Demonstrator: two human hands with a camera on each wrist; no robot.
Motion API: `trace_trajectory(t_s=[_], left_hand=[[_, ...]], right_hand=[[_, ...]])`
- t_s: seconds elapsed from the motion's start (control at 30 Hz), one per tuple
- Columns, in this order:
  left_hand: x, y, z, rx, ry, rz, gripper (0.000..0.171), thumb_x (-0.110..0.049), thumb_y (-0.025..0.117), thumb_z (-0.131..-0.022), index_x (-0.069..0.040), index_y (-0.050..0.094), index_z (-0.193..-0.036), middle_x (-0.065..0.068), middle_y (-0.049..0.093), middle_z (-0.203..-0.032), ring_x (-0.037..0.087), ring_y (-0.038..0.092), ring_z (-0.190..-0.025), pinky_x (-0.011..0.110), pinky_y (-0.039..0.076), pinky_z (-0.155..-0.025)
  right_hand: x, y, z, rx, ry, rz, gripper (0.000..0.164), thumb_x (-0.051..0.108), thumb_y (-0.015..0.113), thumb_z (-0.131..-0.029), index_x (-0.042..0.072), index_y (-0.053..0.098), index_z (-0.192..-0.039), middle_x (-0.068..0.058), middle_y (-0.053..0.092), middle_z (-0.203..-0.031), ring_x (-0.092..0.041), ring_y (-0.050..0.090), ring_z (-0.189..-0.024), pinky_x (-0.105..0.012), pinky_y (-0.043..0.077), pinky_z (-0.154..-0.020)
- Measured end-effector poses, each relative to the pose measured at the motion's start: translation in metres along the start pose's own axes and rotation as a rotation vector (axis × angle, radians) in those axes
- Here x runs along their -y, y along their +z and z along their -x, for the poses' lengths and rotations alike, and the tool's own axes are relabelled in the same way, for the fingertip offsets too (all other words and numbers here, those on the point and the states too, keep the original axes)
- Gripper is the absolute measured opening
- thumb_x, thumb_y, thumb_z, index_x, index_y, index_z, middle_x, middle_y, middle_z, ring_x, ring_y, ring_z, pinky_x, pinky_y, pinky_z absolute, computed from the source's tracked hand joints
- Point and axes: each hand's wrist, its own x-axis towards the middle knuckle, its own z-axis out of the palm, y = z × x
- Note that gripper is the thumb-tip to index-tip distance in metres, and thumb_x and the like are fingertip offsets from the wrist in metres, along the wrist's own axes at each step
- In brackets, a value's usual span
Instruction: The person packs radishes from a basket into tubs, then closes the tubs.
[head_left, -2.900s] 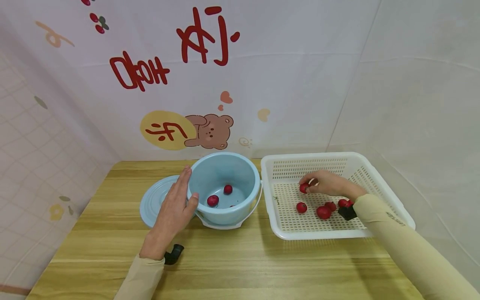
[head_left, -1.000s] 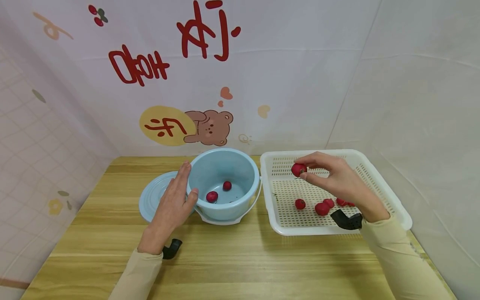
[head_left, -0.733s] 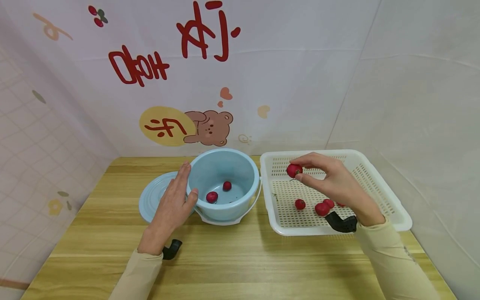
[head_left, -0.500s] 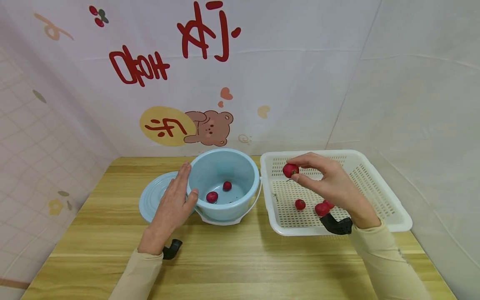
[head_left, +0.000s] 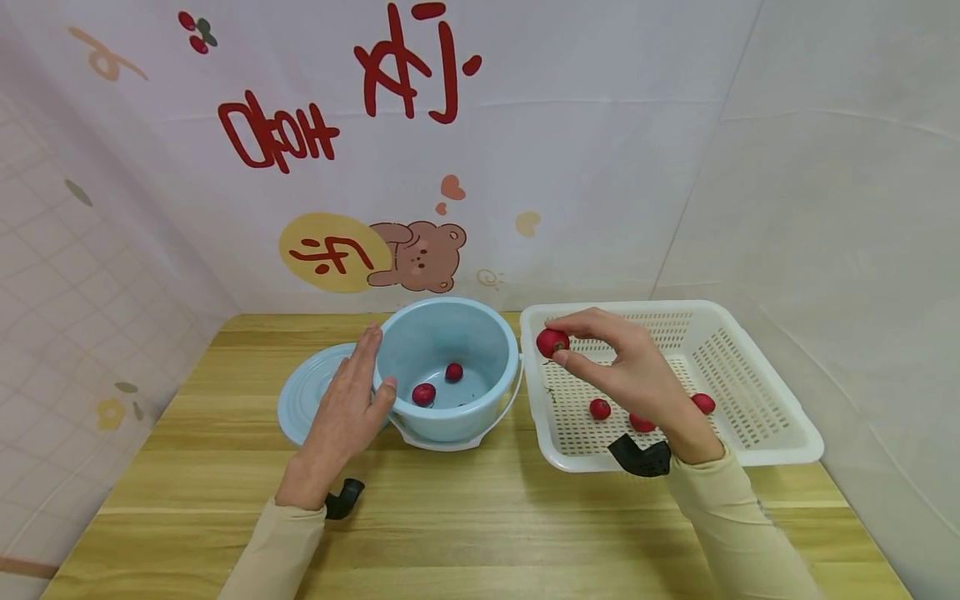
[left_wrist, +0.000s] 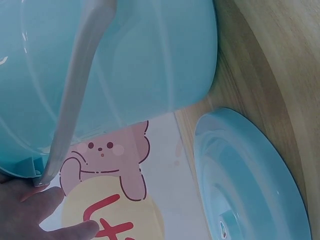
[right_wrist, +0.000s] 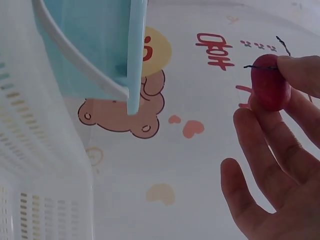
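Note:
My right hand [head_left: 630, 367] pinches a small red radish [head_left: 552, 343] between thumb and fingertips, above the left side of the white basket [head_left: 780, 457]. In the right wrist view the held radish [right_wrist: 270, 84] is oval, with thin dark strands by it, and the other fingers are spread. My left hand [head_left: 347, 410] rests its straight fingers along the left rim of the light blue bucket [head_left: 450, 429]. Two radishes, one of them a red radish [head_left: 423, 394] near the front, lie on the bucket's bottom. Several more, including a radish [head_left: 599, 408], lie in the basket, partly hidden by my right wrist.
A round blue lid [head_left: 300, 396] lies on the wooden table [head_left: 465, 525] left of the bucket, partly behind my left hand. The bucket's white handle [head_left: 491, 435] hangs down at its front right, close to the basket. A printed cloth wall [head_left: 600, 167] stands behind.
My right hand has lifted a radish from the basket floor and carried it left toward the bucket, uncovering a radish at the basket's right. My left hand stays at the bucket's rim.

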Motion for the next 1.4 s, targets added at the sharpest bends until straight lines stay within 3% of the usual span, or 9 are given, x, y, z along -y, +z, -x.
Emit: trace_trajectory(t_s=[0.4, 1.0, 1.4], left_hand=[[0.000, 0.000, 0.000, -0.002, 0.004, 0.002, 0.070, -0.035, 0.045, -0.106, -0.001, 0.025, -0.163, 0.013, 0.022, -0.171, 0.034, 0.026, -0.155, 0.067, 0.022, -0.120], [0.001, 0.001, -0.002, -0.002, 0.002, -0.005, 0.070, -0.038, 0.044, -0.107, 0.000, 0.025, -0.163, 0.015, 0.022, -0.170, 0.036, 0.026, -0.155, 0.069, 0.024, -0.118], [-0.001, 0.001, 0.000, 0.008, -0.009, -0.002, 0.070, -0.035, 0.046, -0.106, -0.001, 0.023, -0.164, 0.014, 0.021, -0.171, 0.036, 0.025, -0.155, 0.067, 0.022, -0.119]], right_hand=[[0.011, 0.022, -0.013, -0.018, -0.016, -0.032, 0.036, 0.007, 0.080, -0.089, 0.013, 0.075, -0.124, 0.005, 0.074, -0.118, -0.012, 0.067, -0.111, -0.025, 0.054, -0.096], [0.019, 0.061, -0.029, 0.004, -0.024, -0.075, 0.033, 0.011, 0.080, -0.091, 0.012, 0.075, -0.123, 0.004, 0.073, -0.116, -0.013, 0.065, -0.106, -0.038, 0.053, -0.097], [0.016, 0.089, -0.030, 0.026, -0.043, -0.014, 0.030, 0.013, 0.079, -0.092, 0.009, 0.075, -0.121, 0.003, 0.073, -0.113, -0.012, 0.064, -0.103, -0.036, 0.056, -0.091]])
